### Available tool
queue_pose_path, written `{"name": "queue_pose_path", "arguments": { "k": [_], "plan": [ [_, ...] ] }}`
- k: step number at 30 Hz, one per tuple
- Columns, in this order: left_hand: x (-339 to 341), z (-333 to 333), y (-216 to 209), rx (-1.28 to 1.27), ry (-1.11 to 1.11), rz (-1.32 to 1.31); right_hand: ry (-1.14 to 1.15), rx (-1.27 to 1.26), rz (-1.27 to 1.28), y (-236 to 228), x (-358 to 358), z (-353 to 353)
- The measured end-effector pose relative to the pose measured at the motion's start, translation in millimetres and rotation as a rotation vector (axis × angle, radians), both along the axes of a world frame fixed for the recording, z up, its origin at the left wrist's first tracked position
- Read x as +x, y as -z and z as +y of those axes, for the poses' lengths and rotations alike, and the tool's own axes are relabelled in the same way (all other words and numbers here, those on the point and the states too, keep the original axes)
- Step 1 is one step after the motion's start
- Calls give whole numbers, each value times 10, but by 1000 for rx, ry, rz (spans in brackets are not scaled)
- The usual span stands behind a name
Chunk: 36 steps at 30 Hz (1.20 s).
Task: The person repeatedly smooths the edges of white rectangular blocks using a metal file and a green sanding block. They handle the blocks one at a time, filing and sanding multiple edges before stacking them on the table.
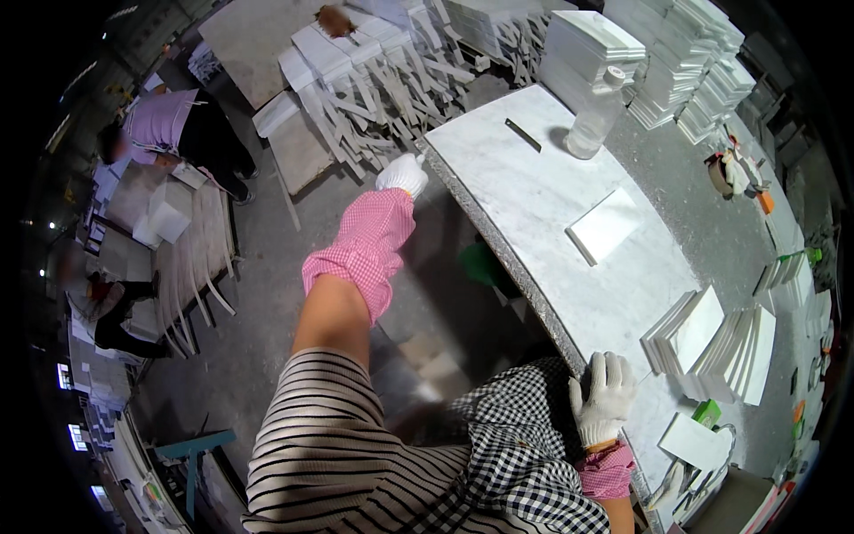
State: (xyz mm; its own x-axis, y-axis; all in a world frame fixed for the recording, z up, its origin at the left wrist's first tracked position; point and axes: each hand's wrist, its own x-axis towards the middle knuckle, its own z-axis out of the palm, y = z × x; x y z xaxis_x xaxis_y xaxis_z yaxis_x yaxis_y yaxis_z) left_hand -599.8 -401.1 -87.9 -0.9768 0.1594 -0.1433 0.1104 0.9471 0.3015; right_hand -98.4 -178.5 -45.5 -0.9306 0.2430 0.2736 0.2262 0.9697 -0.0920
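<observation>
My left hand [403,175], in a white glove with a pink checked sleeve cover, is stretched out beside the far left corner of the marble-topped table [525,205]. Its fingers look curled in, and what they may hold is hidden. Flat on the table's near edge rests my gloved right hand [605,398], open and with nothing in it. A single white tile [604,226] lies mid-table, apart from both hands. To the right of my right hand, several thin white tiles [685,329] lean in rows. Farther back are a clear bottle [596,116] and a dark flat strip [523,135].
Stacked white slabs [592,53] stand behind the bottle. Long stone offcuts [382,98] jut out past the table's far left corner. Near my right hand lies a white piece [694,442] with a green block [707,412]. Two people work at the left, one in a purple top [160,125].
</observation>
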Motion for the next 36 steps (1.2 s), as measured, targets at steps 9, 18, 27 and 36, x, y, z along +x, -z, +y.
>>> {"name": "queue_pose_path", "arguments": {
  "k": [9, 18, 27, 36],
  "plan": [
    [171, 40, 79, 122, -91, 16, 0, -21, 1, -1, -20, 11],
    [673, -220, 560, 40, 107, -22, -18, -32, 22, -19, -13, 24],
    [107, -178, 261, 303, 60, 114, 7, -26, -9, 74, 45, 38],
    [-294, -62, 346, -121, 474, 170, -4, -47, -13, 63, 25, 47]
  ]
}}
